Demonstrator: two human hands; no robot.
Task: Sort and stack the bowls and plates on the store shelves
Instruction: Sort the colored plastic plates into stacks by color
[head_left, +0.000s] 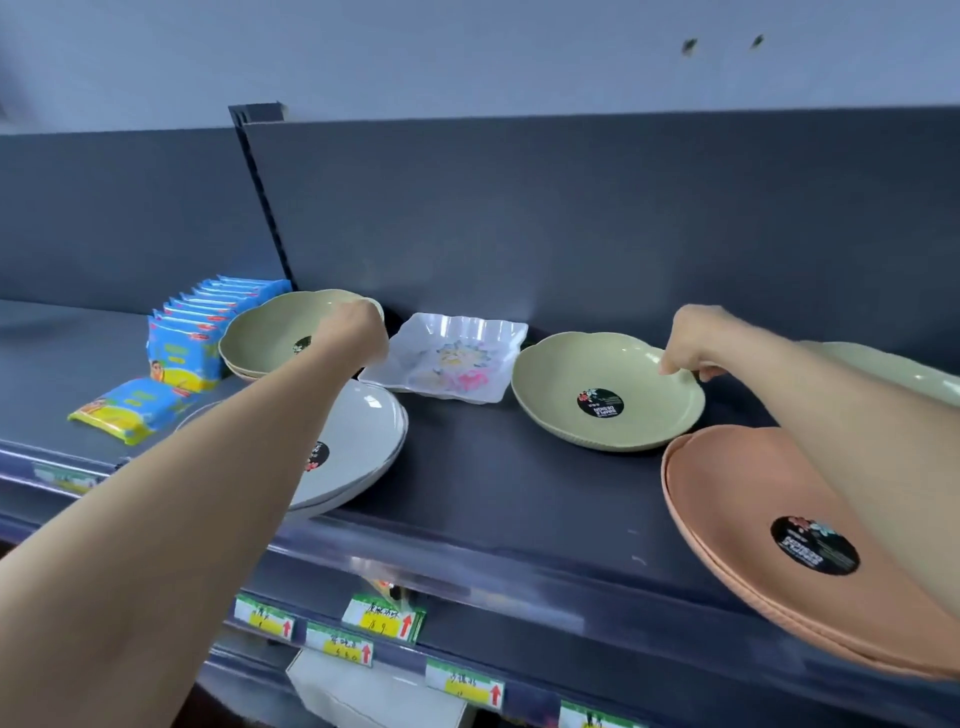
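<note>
On the dark shelf (493, 478), my left hand (356, 332) grips the right rim of a green plate stack (265, 338) at the back left. My right hand (693, 343) pinches the far right rim of a single green plate (582, 379) with a black sticker. Between the two lies a white square dish (452, 358) with a flower print. A stack of white plates (363, 431) sits under my left forearm. Orange plates (753, 499) are stacked at the front right, and another pale green plate (893, 369) shows behind my right arm.
Blue and yellow packets (192, 338) stand at the left, with one packet (124, 408) lying flat in front. The shelf's back panel (571, 218) rises just behind the plates. Price tags (384, 618) hang along the shelf's front edge.
</note>
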